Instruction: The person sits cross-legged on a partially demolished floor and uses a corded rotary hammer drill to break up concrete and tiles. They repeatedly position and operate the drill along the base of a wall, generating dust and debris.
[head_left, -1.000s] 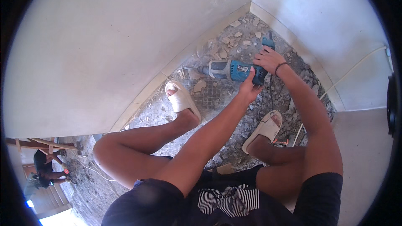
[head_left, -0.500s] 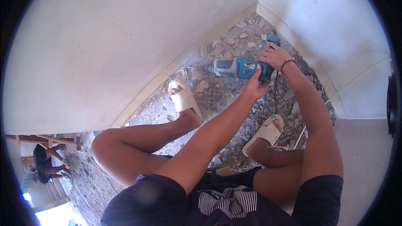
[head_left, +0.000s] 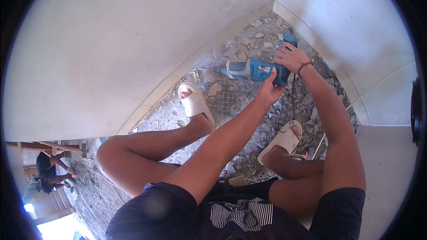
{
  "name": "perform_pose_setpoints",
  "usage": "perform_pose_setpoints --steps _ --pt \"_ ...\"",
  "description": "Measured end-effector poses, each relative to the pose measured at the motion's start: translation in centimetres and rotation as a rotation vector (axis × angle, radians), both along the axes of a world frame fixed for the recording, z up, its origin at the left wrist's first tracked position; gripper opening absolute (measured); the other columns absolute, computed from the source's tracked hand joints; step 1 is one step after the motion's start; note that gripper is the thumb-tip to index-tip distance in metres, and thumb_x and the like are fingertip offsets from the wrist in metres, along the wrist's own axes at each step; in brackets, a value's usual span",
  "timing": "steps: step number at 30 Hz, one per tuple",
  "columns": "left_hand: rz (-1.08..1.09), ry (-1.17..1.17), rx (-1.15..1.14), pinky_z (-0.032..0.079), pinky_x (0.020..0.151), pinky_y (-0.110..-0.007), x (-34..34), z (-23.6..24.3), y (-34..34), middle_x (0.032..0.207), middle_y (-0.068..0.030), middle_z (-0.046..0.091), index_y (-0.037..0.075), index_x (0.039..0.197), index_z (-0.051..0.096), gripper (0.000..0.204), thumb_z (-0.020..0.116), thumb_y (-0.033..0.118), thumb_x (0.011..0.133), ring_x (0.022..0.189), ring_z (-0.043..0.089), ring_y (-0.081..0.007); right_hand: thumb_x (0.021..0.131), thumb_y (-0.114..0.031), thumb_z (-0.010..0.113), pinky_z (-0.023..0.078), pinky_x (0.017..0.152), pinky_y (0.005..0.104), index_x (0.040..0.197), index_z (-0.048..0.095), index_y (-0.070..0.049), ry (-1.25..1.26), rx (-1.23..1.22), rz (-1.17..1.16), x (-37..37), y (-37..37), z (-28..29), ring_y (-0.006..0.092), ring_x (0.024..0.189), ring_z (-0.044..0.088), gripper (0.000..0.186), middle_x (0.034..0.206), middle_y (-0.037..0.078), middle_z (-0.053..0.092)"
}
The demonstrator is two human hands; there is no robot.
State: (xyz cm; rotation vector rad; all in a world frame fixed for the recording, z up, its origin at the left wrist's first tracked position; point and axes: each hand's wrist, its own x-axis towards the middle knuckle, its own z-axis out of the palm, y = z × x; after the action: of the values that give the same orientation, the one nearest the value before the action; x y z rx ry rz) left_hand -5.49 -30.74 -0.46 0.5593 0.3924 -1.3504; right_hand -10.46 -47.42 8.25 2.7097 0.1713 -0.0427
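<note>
Both hands stay clenched on the blue drill (head_left: 255, 70), left hand (head_left: 270, 90) under its body and right hand (head_left: 291, 58) on the rear grip, its tip barely shifted, still working the rubble (head_left: 249, 44) by the wall (head_left: 133, 40).

This is a room under renovation, a building site inside a house. The floor (head_left: 231, 102) has been broken up: its tiles are gone, leaving rough grey mortar strewn with rubble (head_left: 253, 40) and dust. Bare, pale plastered walls (head_left: 111, 40) meet at a corner, with a light skirting strip (head_left: 169, 80) along their foot. A blue power chisel (head_left: 253, 70) sits over the broken floor. At lower left, wooden planks (head_left: 40, 144) stand by an opening to daylight.
</note>
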Motion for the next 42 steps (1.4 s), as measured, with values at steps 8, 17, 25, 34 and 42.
perform_pose_setpoints --steps 8,17,25,34,42 --pt "-0.011 0.003 0.002 0.049 0.100 -0.049 0.6 -1.4 1.6 0.133 -0.0082 0.055 0.014 0.140 0.051 0.058 0.073 0.046 0.097 0.118 0.056 -0.0299 0.090 -0.018 0.061 0.035 0.116 0.0427 0.102 0.064 -0.023 -0.043 0.020 0.034 0.4 1.2 -0.4 0.0180 0.118 0.061 0.014 0.109 -0.002 0.063" --pt "-0.135 -0.191 0.181 0.048 0.099 -0.042 0.1 -0.9 9.2 0.125 -0.0029 0.058 0.014 0.133 0.056 0.055 0.074 0.050 0.096 0.115 0.056 -0.0245 0.092 -0.016 0.062 0.035 0.115 0.0436 0.120 0.063 -0.022 0.175 0.163 -0.070 -0.8 7.7 -1.0 0.0227 0.120 0.061 0.028 0.120 0.002 0.063" --pt "-0.168 -0.303 0.296 0.048 0.063 -0.031 -5.4 7.4 16.0 0.093 0.0026 0.065 0.014 0.113 0.064 0.044 0.081 0.046 0.087 0.077 0.062 -0.0121 0.066 -0.019 0.083 0.046 0.103 0.0495 0.126 0.059 -0.011 0.491 0.339 -0.283 -8.2 15.4 7.2 0.0329 0.115 0.063 0.066 0.122 0.010 0.061" --pt "-0.026 -0.214 0.367 0.052 0.086 -0.051 -1.4 10.2 18.3 0.115 -0.0077 0.065 0.013 0.127 0.057 0.051 0.075 0.042 0.090 0.105 0.064 -0.0238 0.061 -0.017 0.076 0.057 0.082 0.0493 0.109 0.064 -0.009 0.255 0.548 -0.278 -4.8 19.7 8.2 0.0370 0.097 0.070 0.050 0.101 0.012 0.068" --pt "0.081 -0.153 0.405 0.052 0.084 -0.051 3.0 17.9 20.2 0.114 -0.0122 0.063 0.007 0.121 0.057 0.048 0.073 0.043 0.092 0.102 0.064 -0.0275 0.062 -0.013 0.073 0.058 0.081 0.0510 0.092 0.071 -0.004 0.350 0.671 -0.338 0.0 21.3 14.8 0.0432 0.092 0.070 0.031 0.092 0.020 0.073"
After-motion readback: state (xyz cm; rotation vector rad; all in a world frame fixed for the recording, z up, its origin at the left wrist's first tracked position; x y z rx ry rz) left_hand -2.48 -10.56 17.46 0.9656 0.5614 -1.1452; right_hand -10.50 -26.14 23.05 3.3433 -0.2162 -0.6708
